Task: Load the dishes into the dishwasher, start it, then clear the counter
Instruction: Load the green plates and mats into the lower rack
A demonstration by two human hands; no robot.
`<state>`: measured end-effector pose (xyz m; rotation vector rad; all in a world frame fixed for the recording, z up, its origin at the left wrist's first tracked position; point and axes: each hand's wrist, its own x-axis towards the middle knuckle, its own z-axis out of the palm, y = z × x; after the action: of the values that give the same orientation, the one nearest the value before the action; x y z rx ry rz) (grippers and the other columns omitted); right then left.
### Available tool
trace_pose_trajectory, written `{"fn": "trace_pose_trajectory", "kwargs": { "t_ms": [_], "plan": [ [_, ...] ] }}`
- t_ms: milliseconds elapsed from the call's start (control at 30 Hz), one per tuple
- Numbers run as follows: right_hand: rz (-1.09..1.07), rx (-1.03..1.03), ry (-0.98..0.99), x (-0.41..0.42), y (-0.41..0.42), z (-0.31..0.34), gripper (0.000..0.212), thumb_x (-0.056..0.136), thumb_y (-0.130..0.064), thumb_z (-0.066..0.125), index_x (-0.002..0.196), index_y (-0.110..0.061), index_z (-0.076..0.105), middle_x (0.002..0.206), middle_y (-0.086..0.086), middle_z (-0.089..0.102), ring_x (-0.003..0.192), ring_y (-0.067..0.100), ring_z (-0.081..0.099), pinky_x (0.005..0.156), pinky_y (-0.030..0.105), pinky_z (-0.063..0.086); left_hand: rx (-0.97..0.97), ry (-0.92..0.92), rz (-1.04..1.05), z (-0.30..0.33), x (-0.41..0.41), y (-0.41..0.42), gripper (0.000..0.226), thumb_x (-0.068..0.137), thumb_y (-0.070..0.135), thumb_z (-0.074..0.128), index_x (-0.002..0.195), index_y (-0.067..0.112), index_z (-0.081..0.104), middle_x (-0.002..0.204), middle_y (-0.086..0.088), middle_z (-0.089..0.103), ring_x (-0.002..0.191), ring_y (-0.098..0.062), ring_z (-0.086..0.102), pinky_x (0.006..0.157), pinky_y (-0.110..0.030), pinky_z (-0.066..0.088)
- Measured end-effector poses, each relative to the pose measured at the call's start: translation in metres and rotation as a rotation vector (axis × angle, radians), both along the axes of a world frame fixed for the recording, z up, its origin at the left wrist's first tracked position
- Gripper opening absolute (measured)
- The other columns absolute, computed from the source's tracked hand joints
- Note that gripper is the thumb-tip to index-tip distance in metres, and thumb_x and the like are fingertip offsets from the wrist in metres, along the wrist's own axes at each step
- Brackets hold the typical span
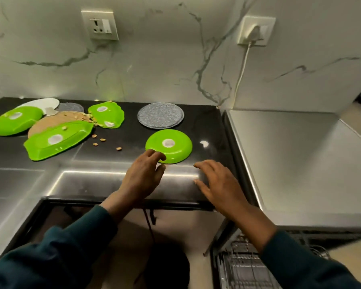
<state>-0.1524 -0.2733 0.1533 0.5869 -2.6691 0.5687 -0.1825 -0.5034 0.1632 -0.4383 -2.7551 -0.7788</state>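
A round green plate (171, 146) lies upside down on the black counter (117, 180), near its front right. My left hand (143, 176) reaches to the plate's near left rim, fingertips at the edge, fingers loosely curved and holding nothing. My right hand (218, 184) hovers just right of the plate with spread fingers, apart from it. A grey speckled plate (161, 118) lies behind the green one. At the left lie three more upturned green dishes (17, 123) (58, 140) (106, 114). The open dishwasher's wire rack (244, 265) shows at the bottom right.
A white plate (44, 103), a tan round mat (50, 122) and scattered nut shells (101, 140) lie among the green dishes. The steel dishwasher top (300, 163) adjoins the counter on the right. A plugged cable (243, 65) hangs down the marble wall.
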Motion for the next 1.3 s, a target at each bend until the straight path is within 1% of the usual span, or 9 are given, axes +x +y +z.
{"fn": "trace_pose_trajectory", "kwargs": {
  "t_ms": [167, 333, 700, 933, 1000, 1067, 1133, 1200, 1300],
  "plan": [
    [-0.03, 0.145, -0.251, -0.071, -0.041, -0.018, 0.056, 0.086, -0.041, 0.065, 0.134, -0.016, 0.053, 0.13, 0.007, 0.054, 0.116, 0.03, 0.052, 0.095, 0.041, 0.044, 0.031, -0.122, 0.109, -0.013, -0.065, -0.037, 0.028, 0.09, 0.018, 0.059, 0.116, 0.009, 0.06, 0.115, -0.013, 0.057, 0.102, -0.031, 0.058, 0.087, -0.036, 0.043],
    [-0.344, -0.142, -0.465, -0.115, -0.069, -0.029, 0.057, 0.086, -0.037, 0.069, 0.132, -0.008, 0.05, 0.129, 0.015, 0.053, 0.12, 0.033, 0.049, 0.101, 0.037, 0.039, 0.05, -0.289, 0.209, -0.03, -0.127, -0.048, 0.037, 0.091, 0.023, 0.057, 0.121, 0.002, 0.053, 0.119, -0.022, 0.054, 0.113, -0.038, 0.05, 0.093, -0.04, 0.038],
    [-0.82, -0.243, -0.639, -0.178, -0.105, -0.037, 0.065, 0.085, -0.045, 0.067, 0.129, -0.002, 0.044, 0.132, 0.025, 0.047, 0.125, 0.042, 0.042, 0.103, 0.04, 0.034, -0.063, -0.483, 0.21, -0.055, -0.204, -0.05, 0.047, 0.094, 0.033, 0.051, 0.123, -0.004, 0.045, 0.127, -0.028, 0.048, 0.117, -0.044, 0.045, 0.098, -0.042, 0.034],
    [-1.019, -0.481, -0.757, -0.209, -0.108, -0.038, 0.08, 0.076, -0.059, 0.07, 0.128, 0.0, 0.049, 0.13, 0.025, 0.053, 0.121, 0.041, 0.05, 0.1, 0.044, 0.044, 0.054, -0.578, 0.228, -0.05, -0.224, -0.046, 0.055, 0.095, 0.043, 0.047, 0.12, -0.007, 0.047, 0.126, -0.031, 0.049, 0.12, -0.044, 0.045, 0.098, -0.042, 0.035],
    [-1.008, -0.693, -0.776, -0.213, -0.105, -0.039, 0.068, 0.076, -0.055, 0.072, 0.115, 0.0, 0.057, 0.12, 0.019, 0.06, 0.109, 0.037, 0.059, 0.092, 0.046, 0.05, 0.095, -0.621, 0.247, -0.05, -0.233, -0.05, 0.062, 0.095, 0.05, 0.043, 0.121, -0.006, 0.049, 0.127, -0.031, 0.051, 0.121, -0.043, 0.046, 0.097, -0.041, 0.037],
    [-0.935, -0.994, -0.777, -0.213, -0.104, -0.034, 0.033, 0.082, -0.032, 0.075, 0.092, -0.005, 0.059, 0.101, 0.016, 0.063, 0.084, 0.028, 0.062, 0.072, 0.033, 0.052, 0.156, -0.682, 0.25, -0.053, -0.244, -0.058, 0.068, 0.093, 0.058, 0.039, 0.12, -0.002, 0.052, 0.126, -0.028, 0.054, 0.119, -0.041, 0.05, 0.097, -0.04, 0.042],
    [-0.825, -1.161, -0.822, -0.214, -0.102, -0.023, 0.019, 0.085, -0.013, 0.073, 0.079, -0.01, 0.055, 0.083, 0.012, 0.062, 0.064, 0.018, 0.058, 0.054, 0.023, 0.047, 0.225, -0.724, 0.217, -0.053, -0.251, -0.065, 0.071, 0.09, 0.065, 0.034, 0.115, 0.002, 0.057, 0.12, -0.026, 0.06, 0.11, -0.04, 0.058, 0.095, -0.042, 0.047],
    [-0.706, -1.23, -0.79, -0.216, -0.101, -0.004, 0.013, 0.087, -0.009, 0.068, 0.093, -0.011, 0.057, 0.08, 0.007, 0.061, 0.061, 0.015, 0.056, 0.051, 0.022, 0.046, 0.274, -0.725, 0.179, -0.052, -0.254, -0.071, 0.068, 0.092, 0.063, 0.031, 0.109, 0.004, 0.061, 0.113, -0.024, 0.064, 0.103, -0.04, 0.062, 0.091, -0.044, 0.05],
    [-0.492, -1.274, -0.709, -0.219, -0.095, 0.022, 0.04, 0.091, 0.003, 0.05, 0.124, -0.02, 0.051, 0.08, 0.005, 0.059, 0.066, 0.014, 0.056, 0.06, 0.029, 0.049, 0.366, -0.759, 0.169, -0.05, -0.256, -0.076, 0.061, 0.093, 0.062, 0.033, 0.104, 0.008, 0.059, 0.108, -0.022, 0.065, 0.095, -0.036, 0.065, 0.086, -0.046, 0.054]
  ]
}}
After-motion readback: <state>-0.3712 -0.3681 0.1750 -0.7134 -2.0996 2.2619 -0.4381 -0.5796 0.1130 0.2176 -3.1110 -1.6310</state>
